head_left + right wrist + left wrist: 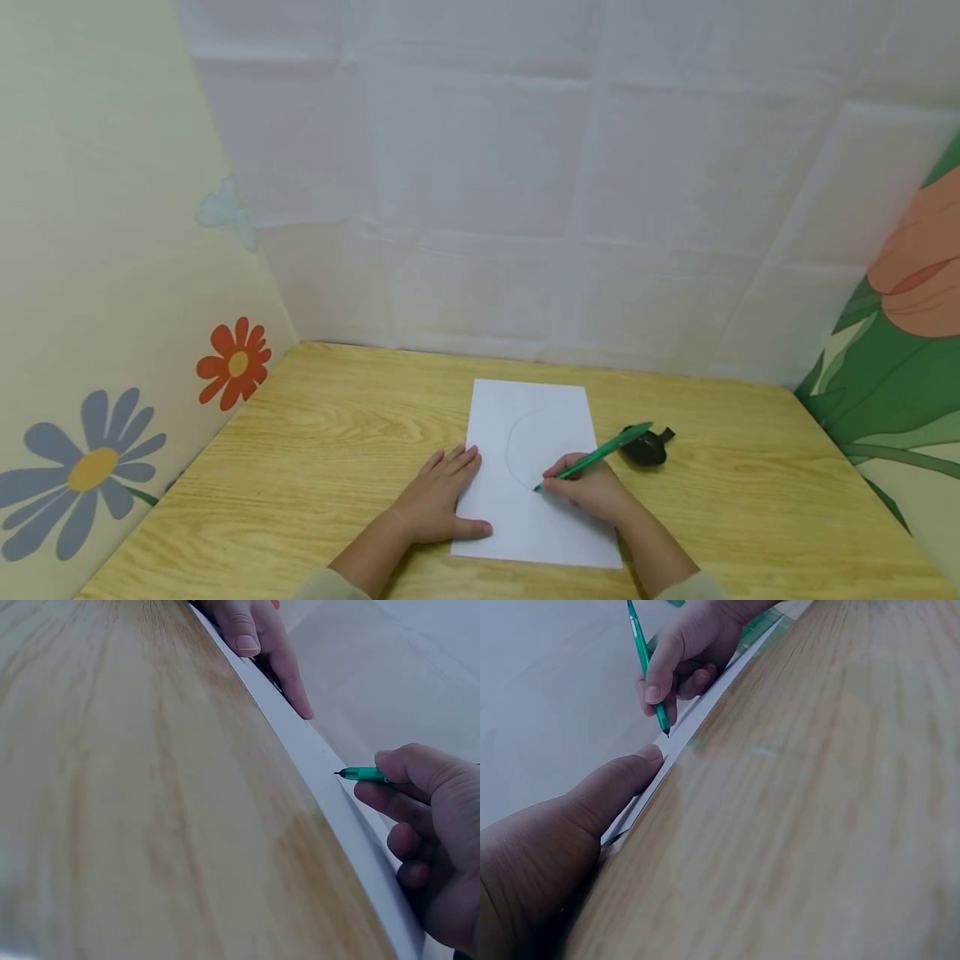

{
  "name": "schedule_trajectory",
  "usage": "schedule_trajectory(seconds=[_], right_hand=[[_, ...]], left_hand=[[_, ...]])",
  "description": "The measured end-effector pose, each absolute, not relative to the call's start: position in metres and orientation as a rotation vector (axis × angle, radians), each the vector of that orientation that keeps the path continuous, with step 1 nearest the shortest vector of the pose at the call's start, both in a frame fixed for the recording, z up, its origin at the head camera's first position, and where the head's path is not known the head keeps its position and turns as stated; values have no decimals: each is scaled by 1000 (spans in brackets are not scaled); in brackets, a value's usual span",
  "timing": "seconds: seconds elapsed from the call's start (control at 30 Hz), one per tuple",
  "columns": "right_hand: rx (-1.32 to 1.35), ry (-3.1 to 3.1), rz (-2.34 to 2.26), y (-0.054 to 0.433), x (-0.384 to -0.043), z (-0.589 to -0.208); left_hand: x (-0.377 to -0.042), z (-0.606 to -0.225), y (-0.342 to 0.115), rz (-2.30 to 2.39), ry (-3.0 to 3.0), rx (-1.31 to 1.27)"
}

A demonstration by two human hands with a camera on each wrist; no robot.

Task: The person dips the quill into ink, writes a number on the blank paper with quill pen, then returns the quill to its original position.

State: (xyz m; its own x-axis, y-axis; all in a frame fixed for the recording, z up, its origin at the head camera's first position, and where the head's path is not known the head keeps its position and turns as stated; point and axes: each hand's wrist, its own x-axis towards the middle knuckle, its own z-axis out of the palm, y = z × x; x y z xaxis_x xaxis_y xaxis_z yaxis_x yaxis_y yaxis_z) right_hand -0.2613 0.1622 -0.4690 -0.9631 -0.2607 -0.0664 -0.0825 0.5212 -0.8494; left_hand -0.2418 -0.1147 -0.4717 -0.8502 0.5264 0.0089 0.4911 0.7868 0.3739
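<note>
A white sheet of paper [525, 533] lies on the wooden table, bearing a thin curved line [508, 446] like the left part of a circle. My right hand [592, 490] pinches a green pen [600, 450] near its dark tip, which sits at the lower end of that line. In the right wrist view the green pen [364, 774] shows between thumb and forefinger, the other fingers curled beneath. My left hand [438, 500] rests flat on the left edge of the paper, its fingers straight and its thumb [622, 784] reaching over the sheet.
A small black rounded object with a short stub [647, 448] lies on the table just right of the paper, partly behind the pen. The wooden table [337, 425] meets a white cloth backdrop [465, 183]. Walls with painted flowers [93, 471] stand at both sides.
</note>
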Motion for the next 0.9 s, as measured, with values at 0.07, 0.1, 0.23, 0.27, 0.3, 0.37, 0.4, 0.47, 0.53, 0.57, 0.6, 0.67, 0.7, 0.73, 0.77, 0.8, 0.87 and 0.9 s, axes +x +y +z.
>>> schedule_trajectory(seconds=[0.07,0.1,0.23,0.27,0.3,0.37,0.4,0.47,0.53,0.57,0.6,0.67,0.7,0.73,0.77,0.8,0.87,0.9], right_hand=[[-293,2569,-1422,163,-261,-468],[-293,2568,-1422,164,-261,-468],[-281,2563,-1422,166,-261,-469],[-278,2566,-1418,166,-261,-469],[-275,2567,-1416,167,-261,-469],[-275,2567,-1414,168,-262,-469],[-276,2565,-1414,168,-262,-469],[-279,2562,-1413,169,-261,-469],[-282,2563,-1413,170,-261,-469],[-281,2564,-1413,170,-260,-469],[-278,2567,-1412,171,-260,-468],[-277,2573,-1409,171,-260,-468],[-273,2574,-1408,172,-260,-468],[-267,2573,-1408,172,-260,-468],[-265,2572,-1407,172,-260,-468],[-264,2572,-1407,172,-260,-468],[-258,2567,-1411,173,-260,-468],[-258,2568,-1411,173,-260,-468]], left_hand=[[-241,-471,-115,564,2878,821],[-241,-471,-115,564,2878,820],[-241,-471,-115,572,2876,821],[-241,-471,-115,573,2876,821],[-241,-471,-115,574,2875,822],[-241,-471,-115,576,2873,823],[-241,-472,-115,576,2873,824],[-241,-471,-115,579,2870,827],[-241,-472,-115,584,2868,830],[-241,-472,-115,588,2868,832],[-242,-472,-115,591,2867,834],[-242,-472,-116,592,2864,834],[-242,-473,-116,592,2863,833],[-242,-473,-116,591,2864,832],[-242,-473,-116,589,2864,832],[-242,-473,-116,586,2864,829],[-242,-473,-116,584,2866,828],[-242,-472,-116,589,2867,826]])
